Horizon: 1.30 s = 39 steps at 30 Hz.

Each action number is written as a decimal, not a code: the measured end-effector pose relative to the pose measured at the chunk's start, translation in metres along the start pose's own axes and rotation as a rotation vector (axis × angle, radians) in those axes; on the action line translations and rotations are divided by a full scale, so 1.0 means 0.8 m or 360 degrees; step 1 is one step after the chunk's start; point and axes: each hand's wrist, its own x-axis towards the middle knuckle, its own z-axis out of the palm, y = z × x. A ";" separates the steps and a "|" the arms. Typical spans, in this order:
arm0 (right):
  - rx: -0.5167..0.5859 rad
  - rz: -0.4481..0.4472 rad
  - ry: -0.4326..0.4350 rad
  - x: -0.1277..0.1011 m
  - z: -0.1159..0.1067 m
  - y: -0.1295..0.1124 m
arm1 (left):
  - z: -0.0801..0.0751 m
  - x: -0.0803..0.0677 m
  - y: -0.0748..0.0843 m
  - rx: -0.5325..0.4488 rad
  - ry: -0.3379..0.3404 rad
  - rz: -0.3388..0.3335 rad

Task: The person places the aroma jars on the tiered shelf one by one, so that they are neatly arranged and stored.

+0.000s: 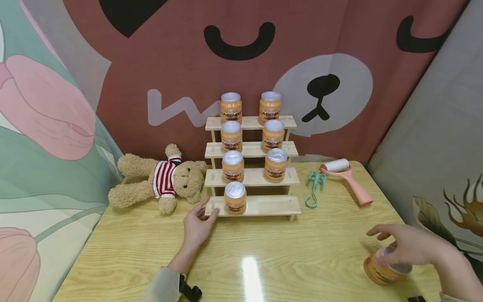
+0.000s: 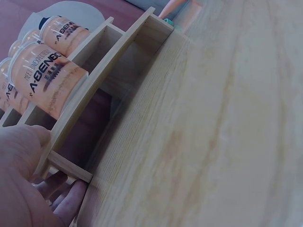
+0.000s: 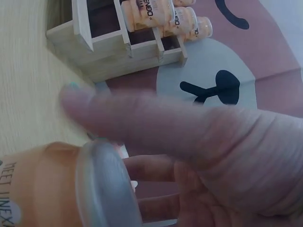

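Note:
A four-step wooden display shelf [image 1: 271,204] stands mid-table and holds several orange jars with silvery lids. On its lowest step a single jar [image 1: 235,203] sits toward the left. My left hand [image 1: 198,226] grips the left end of that step, thumb on top and fingers underneath, as the left wrist view shows beside the end support [image 2: 70,166]. At the table's right, my right hand [image 1: 419,245] hovers around another orange jar [image 1: 373,272], thumb and fingers spread. In the right wrist view the thumb stretches above this jar's lid [image 3: 106,184], and other fingers show behind it.
Left of the shelf lies a teddy bear [image 1: 166,180] in a striped shirt, its head close to the steps. Right of it are a green hook-like item [image 1: 314,186] and a pink lint roller [image 1: 352,184]. A bear-printed curtain [image 1: 181,63] hangs behind the table.

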 end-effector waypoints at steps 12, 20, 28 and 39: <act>0.0066 0.0027 -0.0080 -0.008 0.013 -0.001 | -0.002 -0.002 0.003 -0.0001 -0.0005 0.0005; -0.0066 -0.0017 0.0008 0.002 0.005 -0.001 | 0.000 -0.001 0.003 0.0006 0.0010 0.0000; -0.0385 -0.0156 0.0404 0.014 -0.004 -0.024 | 0.001 0.000 0.003 0.0006 0.0002 0.0001; -0.0305 -0.0258 0.0981 0.038 -0.011 -0.079 | 0.001 0.000 0.003 0.0013 0.0004 0.0003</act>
